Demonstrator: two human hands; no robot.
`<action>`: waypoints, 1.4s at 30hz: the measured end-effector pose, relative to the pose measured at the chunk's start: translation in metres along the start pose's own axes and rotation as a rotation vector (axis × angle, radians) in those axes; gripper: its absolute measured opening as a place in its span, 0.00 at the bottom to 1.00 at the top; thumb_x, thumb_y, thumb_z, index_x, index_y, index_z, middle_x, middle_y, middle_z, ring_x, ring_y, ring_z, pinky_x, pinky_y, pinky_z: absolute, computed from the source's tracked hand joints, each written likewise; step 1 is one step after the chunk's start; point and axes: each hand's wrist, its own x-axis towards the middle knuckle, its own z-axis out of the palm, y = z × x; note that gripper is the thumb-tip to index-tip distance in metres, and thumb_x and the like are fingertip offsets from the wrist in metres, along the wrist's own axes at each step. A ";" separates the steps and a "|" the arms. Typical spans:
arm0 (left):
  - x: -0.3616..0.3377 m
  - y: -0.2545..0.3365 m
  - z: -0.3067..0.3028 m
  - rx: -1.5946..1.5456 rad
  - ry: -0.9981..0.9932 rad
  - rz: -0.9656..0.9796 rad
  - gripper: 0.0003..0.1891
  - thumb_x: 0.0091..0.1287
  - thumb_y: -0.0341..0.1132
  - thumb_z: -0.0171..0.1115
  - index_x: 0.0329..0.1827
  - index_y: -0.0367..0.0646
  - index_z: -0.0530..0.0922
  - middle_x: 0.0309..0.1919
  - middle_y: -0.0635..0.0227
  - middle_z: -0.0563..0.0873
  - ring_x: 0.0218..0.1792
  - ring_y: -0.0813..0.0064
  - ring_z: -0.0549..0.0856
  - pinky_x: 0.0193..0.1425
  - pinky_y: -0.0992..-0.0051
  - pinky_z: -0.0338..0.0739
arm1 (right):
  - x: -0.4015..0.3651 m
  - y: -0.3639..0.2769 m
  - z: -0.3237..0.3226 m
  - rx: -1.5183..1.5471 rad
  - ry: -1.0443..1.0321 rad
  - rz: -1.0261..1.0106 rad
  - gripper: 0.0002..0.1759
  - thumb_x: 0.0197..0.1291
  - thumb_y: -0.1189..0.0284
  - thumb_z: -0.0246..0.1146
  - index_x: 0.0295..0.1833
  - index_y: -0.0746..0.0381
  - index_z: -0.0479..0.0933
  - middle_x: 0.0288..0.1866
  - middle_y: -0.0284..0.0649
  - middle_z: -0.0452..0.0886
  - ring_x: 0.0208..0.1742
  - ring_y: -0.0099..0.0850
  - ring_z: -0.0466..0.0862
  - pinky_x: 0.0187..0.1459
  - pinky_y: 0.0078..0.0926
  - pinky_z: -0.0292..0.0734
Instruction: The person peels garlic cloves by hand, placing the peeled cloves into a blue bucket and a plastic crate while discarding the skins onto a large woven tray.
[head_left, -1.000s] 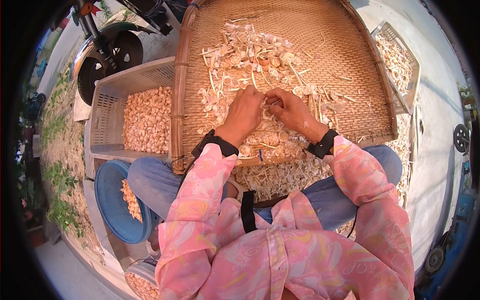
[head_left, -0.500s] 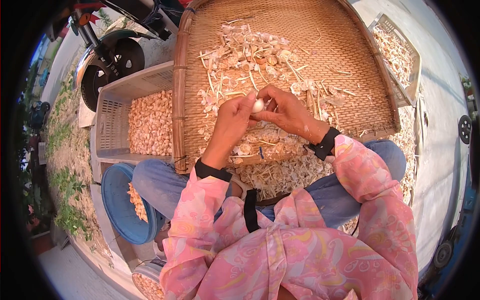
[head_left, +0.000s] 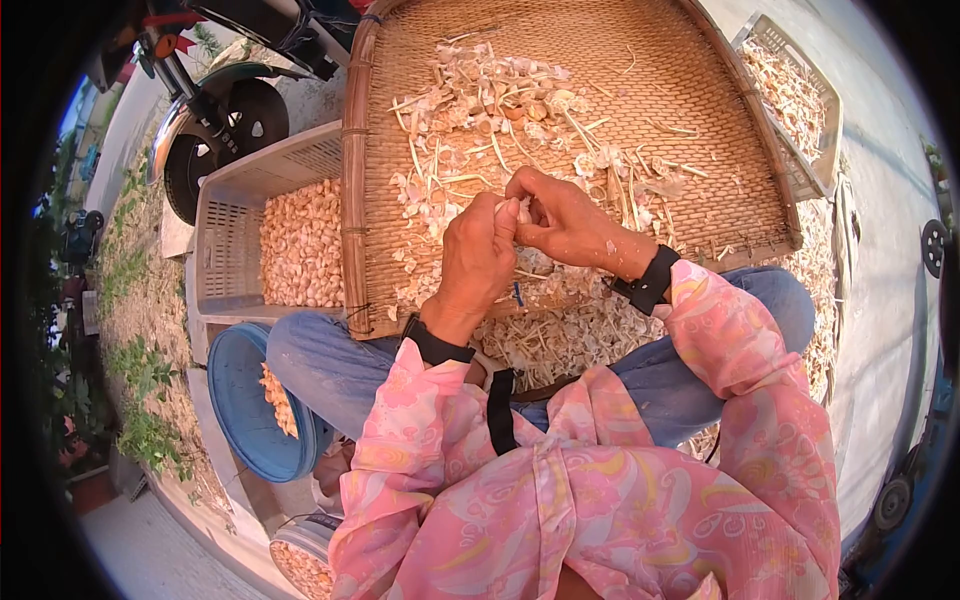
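Both hands up over the near half of the woven tray [head_left: 690, 110], fingertips meeting. Left hand [head_left: 476, 256]: back upward, wrist low, forearm rising from the lap, fingers curled in, thumb along the near side of the grip. Right hand [head_left: 578, 228]: comes in from the side, knuckles bent, index arched over, thumb beneath. Dark band at each wrist. Neither hand is loose; both pinch one small garlic clove [head_left: 525, 206] between their fingertips.

The clove: pale, whitish, smooth where it shows; mostly covered by the fingers, so full shape and any skin left on it cannot be told. It is held above the tray, between the two hands.

Around it: dry papery skins [head_left: 490, 90] and thin stalks strewn over the weave, thickest beyond the hands. Grey crate [head_left: 230, 240] of pinkish-white cloves beside the tray's left edge; blue bucket [head_left: 235, 410] with peeled-looking cloves nearer the knee.
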 end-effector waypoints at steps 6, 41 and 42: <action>0.001 -0.026 0.007 -0.115 0.073 -0.135 0.16 0.72 0.41 0.44 0.36 0.37 0.74 0.15 0.67 0.72 0.14 0.78 0.69 0.17 0.76 0.62 | 0.000 0.011 -0.003 -0.013 -0.021 -0.086 0.10 0.59 0.69 0.53 0.43 0.63 0.66 0.29 0.36 0.69 0.29 0.23 0.70 0.27 0.22 0.67; -0.048 0.212 -0.096 -1.947 -0.564 0.256 0.19 0.68 0.45 0.51 0.29 0.36 0.73 0.21 0.65 0.76 0.21 0.68 0.76 0.23 0.75 0.70 | -0.012 0.025 0.014 -0.269 -0.113 -0.071 0.11 0.55 0.72 0.61 0.43 0.64 0.72 0.36 0.48 0.75 0.37 0.43 0.77 0.40 0.33 0.72; -0.047 0.211 -0.100 -1.932 -0.617 0.209 0.18 0.68 0.45 0.51 0.29 0.36 0.73 0.21 0.65 0.76 0.22 0.68 0.77 0.23 0.76 0.71 | -0.014 0.028 0.016 -0.285 -0.083 -0.099 0.12 0.55 0.72 0.61 0.44 0.63 0.73 0.36 0.47 0.75 0.36 0.40 0.77 0.40 0.31 0.73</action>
